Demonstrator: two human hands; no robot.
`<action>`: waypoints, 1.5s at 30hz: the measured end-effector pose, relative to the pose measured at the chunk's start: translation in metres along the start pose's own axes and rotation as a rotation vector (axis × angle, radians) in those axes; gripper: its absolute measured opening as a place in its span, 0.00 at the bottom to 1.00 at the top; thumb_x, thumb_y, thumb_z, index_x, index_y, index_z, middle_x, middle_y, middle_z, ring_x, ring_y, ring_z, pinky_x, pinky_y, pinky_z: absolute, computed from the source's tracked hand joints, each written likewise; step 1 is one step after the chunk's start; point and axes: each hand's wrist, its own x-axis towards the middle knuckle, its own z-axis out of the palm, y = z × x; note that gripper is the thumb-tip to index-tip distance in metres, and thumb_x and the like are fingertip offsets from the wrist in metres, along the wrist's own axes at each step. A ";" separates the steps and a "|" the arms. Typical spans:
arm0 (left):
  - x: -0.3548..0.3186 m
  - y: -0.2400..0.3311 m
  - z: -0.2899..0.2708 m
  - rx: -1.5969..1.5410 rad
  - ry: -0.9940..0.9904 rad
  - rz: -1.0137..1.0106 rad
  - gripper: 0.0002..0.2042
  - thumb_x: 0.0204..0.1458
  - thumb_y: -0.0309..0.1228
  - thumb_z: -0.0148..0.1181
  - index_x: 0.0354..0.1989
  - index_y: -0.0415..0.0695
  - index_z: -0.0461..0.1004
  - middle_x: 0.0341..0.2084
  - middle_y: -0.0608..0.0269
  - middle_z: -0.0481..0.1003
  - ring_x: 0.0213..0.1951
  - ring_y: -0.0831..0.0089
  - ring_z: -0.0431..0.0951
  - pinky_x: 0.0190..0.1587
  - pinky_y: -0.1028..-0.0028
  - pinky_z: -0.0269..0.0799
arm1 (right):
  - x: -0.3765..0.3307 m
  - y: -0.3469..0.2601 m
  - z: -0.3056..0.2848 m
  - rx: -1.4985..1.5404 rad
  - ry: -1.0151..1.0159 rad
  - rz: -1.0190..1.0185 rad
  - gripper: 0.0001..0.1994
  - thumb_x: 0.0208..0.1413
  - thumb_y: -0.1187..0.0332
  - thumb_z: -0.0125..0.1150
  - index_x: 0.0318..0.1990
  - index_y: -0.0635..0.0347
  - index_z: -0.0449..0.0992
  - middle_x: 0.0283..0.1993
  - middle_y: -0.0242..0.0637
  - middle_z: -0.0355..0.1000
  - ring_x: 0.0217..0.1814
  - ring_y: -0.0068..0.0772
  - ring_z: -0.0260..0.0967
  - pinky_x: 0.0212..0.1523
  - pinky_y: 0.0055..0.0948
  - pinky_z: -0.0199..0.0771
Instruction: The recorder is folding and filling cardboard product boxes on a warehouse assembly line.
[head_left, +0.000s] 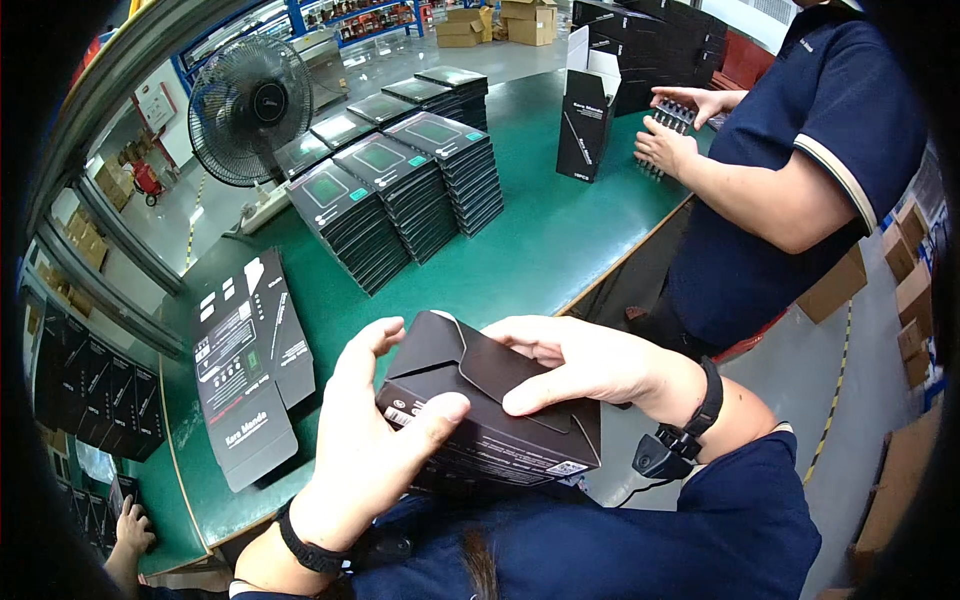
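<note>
Close to my body, a black cardboard box (500,445) with white print is tilted between my two hands, its flap end turned up. My left hand (385,425) grips the box's left side, with the thumb lying across its near edge. My right hand (575,370) holds the far right side, and its thumb presses on a flap (480,360). The flaps look partly folded over. What the box contains cannot be seen. Beyond my left hand, a flattened black carton (245,370) lies on the green table (535,245).
Stacks of thin black packs (385,200) stand mid-table, with a fan (250,105) behind them. At the right, a co-worker's hands (670,140) hold several small packs beside an open black box (587,125). Another person's hand (132,525) touches black boxes at lower left.
</note>
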 end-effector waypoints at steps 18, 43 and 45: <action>0.037 0.053 0.082 -0.162 -0.761 0.074 0.22 0.41 0.37 0.65 0.43 0.39 0.69 0.30 0.64 0.73 0.32 0.80 0.70 0.36 0.79 0.67 | -0.111 0.046 0.045 0.237 0.509 -0.280 0.25 0.60 0.60 0.54 0.60 0.63 0.58 0.53 0.36 0.66 0.53 0.21 0.64 0.54 0.23 0.66; -0.031 0.058 0.051 -0.064 -0.526 -0.215 0.27 0.43 0.29 0.64 0.51 0.36 0.59 0.35 0.61 0.68 0.36 0.79 0.69 0.40 0.78 0.69 | -0.087 0.097 0.063 0.210 0.380 -0.455 0.25 0.60 0.62 0.54 0.60 0.66 0.57 0.53 0.39 0.67 0.52 0.24 0.64 0.52 0.27 0.68; -0.032 0.062 0.051 -0.058 -0.517 -0.233 0.26 0.42 0.27 0.63 0.51 0.37 0.59 0.33 0.63 0.68 0.34 0.81 0.69 0.38 0.79 0.68 | -0.086 0.099 0.063 0.087 0.438 -0.425 0.25 0.60 0.64 0.54 0.60 0.66 0.57 0.52 0.38 0.67 0.52 0.23 0.64 0.52 0.26 0.67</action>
